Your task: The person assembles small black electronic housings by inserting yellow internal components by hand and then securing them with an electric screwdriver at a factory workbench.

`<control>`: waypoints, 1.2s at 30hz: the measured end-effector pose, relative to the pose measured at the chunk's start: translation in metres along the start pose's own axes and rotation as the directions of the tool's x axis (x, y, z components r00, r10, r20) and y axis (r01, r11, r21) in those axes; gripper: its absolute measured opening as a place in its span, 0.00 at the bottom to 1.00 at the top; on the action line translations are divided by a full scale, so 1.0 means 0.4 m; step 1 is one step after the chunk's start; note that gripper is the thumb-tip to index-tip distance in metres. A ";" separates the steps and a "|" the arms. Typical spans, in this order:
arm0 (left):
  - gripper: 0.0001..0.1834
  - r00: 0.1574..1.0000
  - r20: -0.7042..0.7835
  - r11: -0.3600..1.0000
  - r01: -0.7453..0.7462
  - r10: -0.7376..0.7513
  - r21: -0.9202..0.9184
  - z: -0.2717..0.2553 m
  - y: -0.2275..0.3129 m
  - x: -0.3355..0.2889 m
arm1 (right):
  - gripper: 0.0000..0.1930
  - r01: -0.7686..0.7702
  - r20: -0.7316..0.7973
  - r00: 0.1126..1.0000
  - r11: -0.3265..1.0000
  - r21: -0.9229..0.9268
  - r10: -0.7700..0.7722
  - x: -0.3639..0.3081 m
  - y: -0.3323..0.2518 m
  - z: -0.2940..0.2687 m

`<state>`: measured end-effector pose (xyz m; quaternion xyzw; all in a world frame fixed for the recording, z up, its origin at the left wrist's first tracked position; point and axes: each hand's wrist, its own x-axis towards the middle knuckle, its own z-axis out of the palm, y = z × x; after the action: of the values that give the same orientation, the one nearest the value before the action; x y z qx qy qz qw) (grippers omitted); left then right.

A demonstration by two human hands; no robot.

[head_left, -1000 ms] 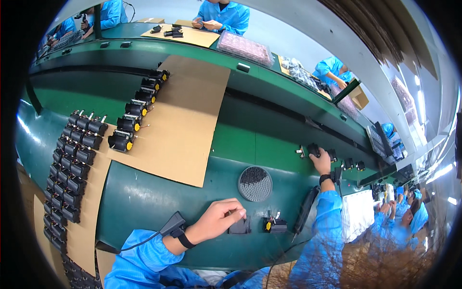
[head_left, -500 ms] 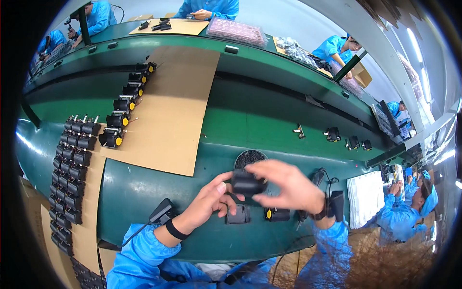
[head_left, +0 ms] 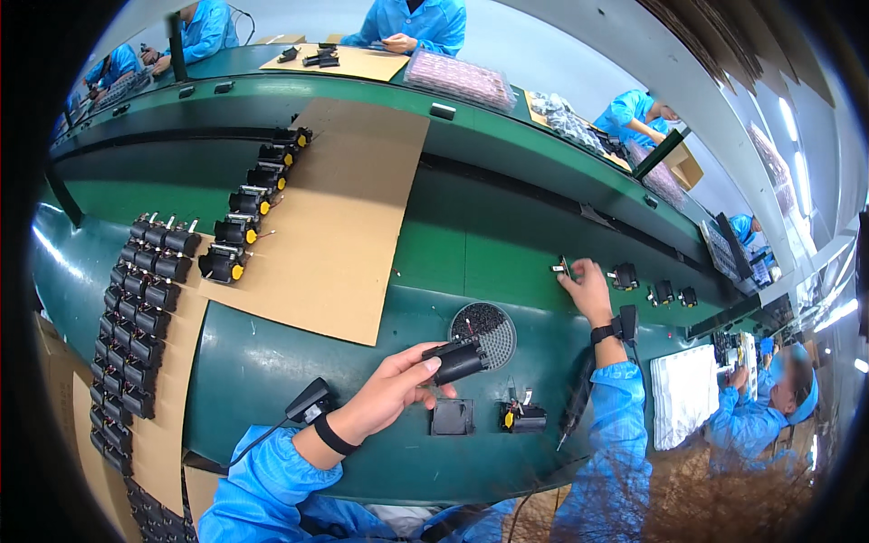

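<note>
My left hand grips a black plastic cylindrical housing over the near middle of the bench, thumb on top and fingers beneath. Farther off to the right, my right hand is closed with its fingertips on a small metal-and-black part, which still rests on the green surface. Just beyond the housing stands a round dish partly filled with tiny dark pieces. Nearer to me lie a flat square black piece and a black assembly with a yellow piece.
Rows of black housings cover the left side. A cardboard sheet carries a line of yellow-marked assemblies. Several assemblies sit right of my right hand. A dark powered screwdriver and a white stack lie on the right; co-workers sit around.
My right hand has left the housing and moved far and right to the small part. My left hand keeps the housing, now tilted. The view has shifted slightly.
</note>
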<state>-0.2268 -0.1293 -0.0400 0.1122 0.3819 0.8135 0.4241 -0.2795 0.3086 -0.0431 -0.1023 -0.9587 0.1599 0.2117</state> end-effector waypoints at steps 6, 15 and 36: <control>0.24 0.999 -0.041 1.000 0.000 0.000 0.012 -0.014 0.000 -0.006 | 0.14 -0.131 0.103 0.988 0.975 0.181 0.114 0.000 0.025 -0.002; 0.26 0.999 -0.050 1.000 0.008 -0.010 -0.029 -0.004 -0.005 0.006 | 0.18 -0.107 0.092 0.992 0.970 0.218 0.089 -0.003 -0.014 0.000; 0.32 0.997 0.051 0.986 -0.057 0.066 -0.157 0.008 -0.023 -0.009 | 0.20 -0.296 0.268 0.955 0.471 0.831 0.127 -0.408 -0.561 -0.098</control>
<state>-0.2174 -0.1271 -0.0439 0.1133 0.3019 0.8500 0.4167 -0.1460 0.0676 0.0081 -0.0869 -0.7438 0.6498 0.1307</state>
